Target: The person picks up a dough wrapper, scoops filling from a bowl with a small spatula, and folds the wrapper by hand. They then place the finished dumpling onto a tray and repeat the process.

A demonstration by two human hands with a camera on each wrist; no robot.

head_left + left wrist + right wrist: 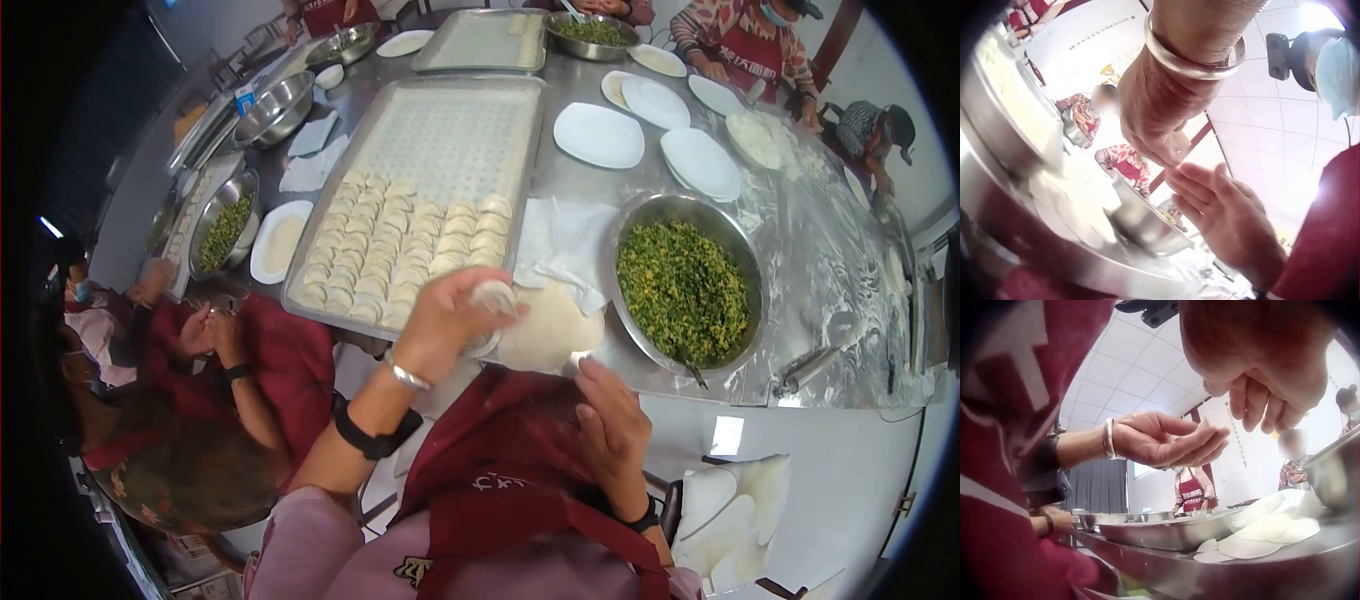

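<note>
My left hand (440, 325), with a silver bangle at its wrist, holds a pale dumpling (494, 294) in curled fingers over the near edge of the tray (515, 180). Only a pale bit of the dumpling shows in both wrist views. Rows of folded dumplings (380, 240) fill the tray's near half. To the right of the left hand lies a pile of round dough wrappers (560, 330), also seen in the right wrist view as overlapping wrappers (1260, 540). Close to the table edge, my right hand (615, 425) has relaxed fingers and holds nothing.
A steel bowl of chopped green filling (685, 290) stands right of the wrappers, beside a white cloth (565, 240). White plates (600, 135) lie farther back. Flour covers the table's right side. A person in a red apron (290, 350) sits close on my left.
</note>
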